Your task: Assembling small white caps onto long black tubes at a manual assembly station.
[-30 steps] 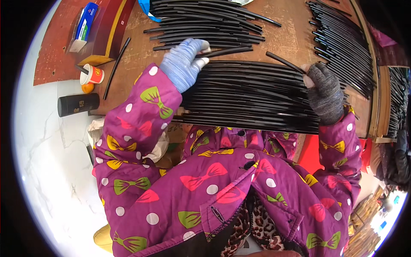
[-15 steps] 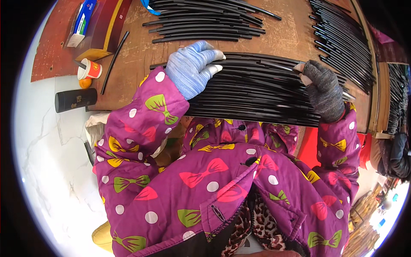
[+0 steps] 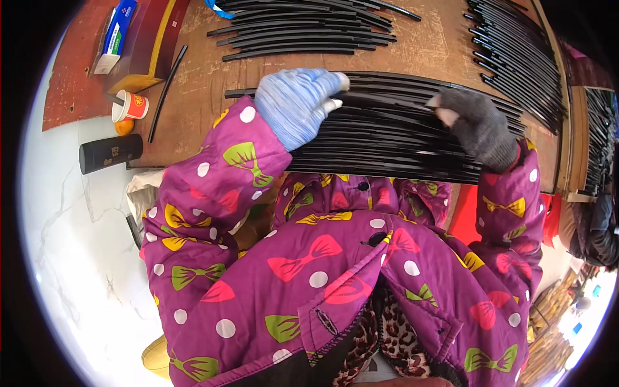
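Observation:
A wide layer of slim glossy black rods [image 3: 387,138] lies side by side along the near edge of the table. My left hand [image 3: 298,106], in a light blue glove with pale fingertips, is closed on a black rod [image 3: 240,94] near the layer's far side; the rod's end sticks out to the left of the hand. At the right, my right hand [image 3: 480,126], in a dark grey glove with bare fingertips, pinches along the same rod, its fingers slightly blurred. Whether the rod runs past the right fingers is hard to see among the others.
More black rods [image 3: 309,35] lie at the back, and another row [image 3: 516,64] fills the far right of the brown table [image 3: 425,58]. On the left are a single rod [image 3: 166,93], a dark red box [image 3: 143,45], a paper cup [image 3: 131,106], an orange fruit [image 3: 124,126] and a black cylinder [image 3: 111,153].
My right hand has shifted slightly left along the rods, and my left hand has moved slightly right and nearer. The view has shifted a little.

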The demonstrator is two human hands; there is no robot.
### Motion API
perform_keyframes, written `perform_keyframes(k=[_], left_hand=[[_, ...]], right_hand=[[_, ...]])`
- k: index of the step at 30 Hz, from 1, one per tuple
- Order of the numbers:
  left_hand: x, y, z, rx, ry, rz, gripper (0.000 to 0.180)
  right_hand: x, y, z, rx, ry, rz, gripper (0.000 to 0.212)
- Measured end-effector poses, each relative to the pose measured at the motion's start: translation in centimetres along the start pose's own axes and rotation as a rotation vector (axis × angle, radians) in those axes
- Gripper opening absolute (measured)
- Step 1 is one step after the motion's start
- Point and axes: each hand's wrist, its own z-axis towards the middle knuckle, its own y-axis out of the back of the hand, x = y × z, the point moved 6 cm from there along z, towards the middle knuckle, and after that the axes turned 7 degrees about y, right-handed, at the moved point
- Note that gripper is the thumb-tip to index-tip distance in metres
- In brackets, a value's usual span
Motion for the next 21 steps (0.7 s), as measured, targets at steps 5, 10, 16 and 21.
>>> perform_keyframes(k=[5,10,16,21], left_hand=[[0.8,0.2,-0.4,0.055,0.074,-0.073,0.022],[3.6,1.2,-1.8,0.118,0.28,-0.268,0.022],[4.2,0.5,-2.3,0.173,0.348,-0.396,0.019],[2.3,0.5,-2.1,0.088,0.24,-0.233,0.017]], right_hand=[[0.3,1.7,0.5,-0.13,-0.06,0.086,0.019],[-6.4,9.8,-8.1,-0.566,-0.432,0.018,0.03],[-8.8,8.5,-13.1,-0.628,-0.56,0.186,0.036],[-5.1,3.0,-8.2,-0.612,-0.416,0.423,0.027]])
